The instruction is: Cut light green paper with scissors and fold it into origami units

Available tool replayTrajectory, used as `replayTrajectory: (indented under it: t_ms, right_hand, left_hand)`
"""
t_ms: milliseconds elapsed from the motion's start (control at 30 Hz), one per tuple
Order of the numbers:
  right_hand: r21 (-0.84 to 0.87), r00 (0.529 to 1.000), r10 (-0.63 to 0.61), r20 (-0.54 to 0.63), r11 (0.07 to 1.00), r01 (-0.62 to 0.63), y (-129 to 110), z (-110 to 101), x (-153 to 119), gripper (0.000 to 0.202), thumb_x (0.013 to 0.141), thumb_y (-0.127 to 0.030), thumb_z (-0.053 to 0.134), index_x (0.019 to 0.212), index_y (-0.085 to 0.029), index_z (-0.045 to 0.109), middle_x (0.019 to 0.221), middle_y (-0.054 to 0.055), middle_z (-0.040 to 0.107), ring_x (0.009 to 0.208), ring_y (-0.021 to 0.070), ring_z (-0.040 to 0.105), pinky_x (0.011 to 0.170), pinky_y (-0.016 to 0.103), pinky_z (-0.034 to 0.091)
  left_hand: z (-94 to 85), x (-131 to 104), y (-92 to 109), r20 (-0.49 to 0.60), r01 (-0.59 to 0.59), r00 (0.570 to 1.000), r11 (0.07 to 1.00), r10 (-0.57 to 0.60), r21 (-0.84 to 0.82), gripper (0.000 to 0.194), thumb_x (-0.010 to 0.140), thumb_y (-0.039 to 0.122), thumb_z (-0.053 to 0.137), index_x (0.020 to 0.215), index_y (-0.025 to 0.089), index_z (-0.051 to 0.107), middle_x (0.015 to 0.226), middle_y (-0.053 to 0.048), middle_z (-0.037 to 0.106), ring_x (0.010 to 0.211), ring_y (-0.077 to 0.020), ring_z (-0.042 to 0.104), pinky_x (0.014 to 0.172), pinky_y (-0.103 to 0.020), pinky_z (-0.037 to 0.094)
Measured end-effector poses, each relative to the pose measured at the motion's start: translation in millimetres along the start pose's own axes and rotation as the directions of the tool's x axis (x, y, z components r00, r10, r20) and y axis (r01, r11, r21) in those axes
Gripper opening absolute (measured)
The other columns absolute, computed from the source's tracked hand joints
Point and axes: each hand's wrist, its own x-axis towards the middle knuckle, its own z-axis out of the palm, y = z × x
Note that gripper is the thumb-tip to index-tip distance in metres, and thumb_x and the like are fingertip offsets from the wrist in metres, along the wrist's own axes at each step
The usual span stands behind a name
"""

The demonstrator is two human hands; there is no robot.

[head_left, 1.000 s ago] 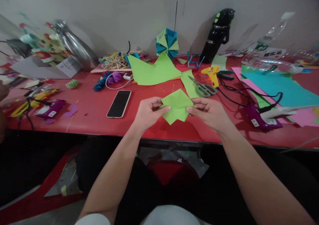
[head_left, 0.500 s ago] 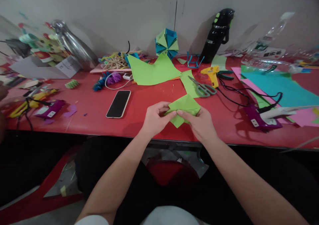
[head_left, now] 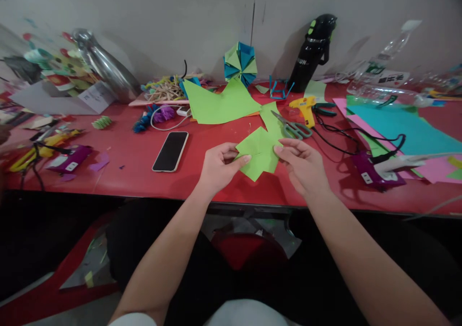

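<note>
A folded light green paper (head_left: 258, 152) is held between my two hands above the front part of the red table. My left hand (head_left: 222, 166) pinches its left corner, thumb on top. At the right corner, my right hand (head_left: 301, 164) grips it between thumb and fingers. The paper is spread fairly flat and creases cross its middle. Just behind it lie a green paper strip and grey-handled scissors (head_left: 294, 127). A large cut green sheet (head_left: 220, 105) rests farther back.
On the red table (head_left: 126, 184), a phone (head_left: 170, 151) lies left of my hands. A yellow glue gun (head_left: 305, 110), black bottle (head_left: 312, 51) and purple power strip (head_left: 375, 169) are to the right. A paper ball (head_left: 240, 63) stands by the wall. Part of another person's hand shows far left.
The green paper has opened out flatter between my hands. My right hand has moved right to the paper's corner, and my left hand has shifted slightly left.
</note>
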Motion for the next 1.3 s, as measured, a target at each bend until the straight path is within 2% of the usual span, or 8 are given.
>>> replayTrajectory:
  t_ms: [267,467,733,900,1000,1067,1200,1300]
  right_hand:
    - [0.105,0.98,-0.091,-0.175,0.988,0.11,-13,-24,15,0.019,0.067,-0.025,0.089,0.08,-0.025,0.076,0.078,-0.002,0.075,0.08,0.0129,0.072,0.087,0.03,0.059]
    - [-0.075,0.98,0.034,0.197,0.997,-0.019,-1,-3,-5,0.025,0.081,-0.046,0.079,0.096,-0.026,0.079,0.093,0.003,0.076,0.089,0.0185,0.07,0.088,0.038,0.057]
    - [-0.487,0.879,-0.338,0.336,0.737,0.469,-14,-3,-16,0.017,0.086,-0.03,0.074,0.098,-0.039,0.082,0.088,0.002,0.064,0.071,0.016,0.054,0.062,0.033,0.044]
    - [-0.518,0.809,-0.477,0.344,0.622,0.587,-12,-8,-24,0.031,0.089,-0.023,0.068,0.109,-0.045,0.078,0.093,0.003,0.064,0.075,0.0175,0.056,0.062,0.034,0.047]
    - [-0.535,0.763,-0.531,0.368,0.551,0.641,-8,-9,-24,0.041,0.089,-0.016,0.063,0.113,-0.045,0.076,0.097,0.004,0.063,0.086,0.0203,0.06,0.071,0.036,0.051]
    - [-0.519,0.74,-0.549,0.389,0.534,0.668,-6,-9,-23,0.046,0.088,-0.011,0.06,0.115,-0.046,0.076,0.1,0.004,0.063,0.09,0.0205,0.061,0.076,0.038,0.053]
    - [-0.443,0.819,-0.418,0.394,0.694,0.567,-3,-6,-19,0.047,0.085,-0.01,0.059,0.118,-0.04,0.076,0.118,0.004,0.067,0.109,0.0221,0.064,0.093,0.04,0.054]
    - [-0.216,0.928,-0.147,0.343,0.949,0.23,-1,-3,-15,0.053,0.082,-0.016,0.063,0.131,-0.036,0.068,0.135,0.004,0.066,0.122,0.0247,0.063,0.098,0.042,0.054]
  left_hand:
    - [-20.7,6,6,-0.072,-0.027,0.997,1.0,0.025,-0.015,0.032,0.072,0.033,0.086,0.097,0.015,0.075,0.095,-0.008,0.081,0.088,-0.0233,0.077,0.079,-0.032,0.063]
    - [-12.6,4,3,-0.013,-0.015,1.0,0.999,0.016,0.051,0.028,0.075,0.033,0.083,0.096,0.017,0.074,0.092,-0.007,0.08,0.086,-0.0231,0.077,0.079,-0.032,0.063]
    - [-36.1,5,9,0.123,-0.276,0.961,0.875,0.247,0.397,0.026,0.083,0.033,0.076,0.108,0.025,0.078,0.11,-0.005,0.078,0.106,-0.023,0.072,0.099,-0.036,0.055]
    - [-51.0,11,11,0.141,-0.039,0.99,0.982,0.013,0.185,0.082,0.059,0.059,0.089,0.129,0.023,0.069,0.133,-0.014,0.069,0.111,-0.0309,0.07,0.091,-0.039,0.059]
    - [-43.8,11,11,0.315,0.188,0.938,0.974,-0.141,-0.124,0.087,0.07,0.085,0.061,0.123,0.017,0.071,0.121,-0.019,0.073,0.105,-0.0339,0.073,0.08,-0.039,0.062]
    - [-35.0,10,10,0.303,0.273,0.93,0.942,-0.206,-0.196,0.079,0.077,0.081,0.059,0.12,0.016,0.072,0.111,-0.018,0.076,0.098,-0.0318,0.075,0.074,-0.037,0.062]
    - [-22.1,10,2,0.099,0.194,0.979,0.956,-0.176,-0.221,0.056,0.069,0.037,0.089,0.117,0.015,0.071,0.117,-0.015,0.076,0.099,-0.0252,0.075,0.081,-0.033,0.061]
    - [-20.3,10,-2,0.044,0.131,0.991,0.976,-0.125,-0.176,0.046,0.069,0.03,0.088,0.11,0.015,0.073,0.11,-0.012,0.078,0.096,-0.0234,0.075,0.086,-0.035,0.061]
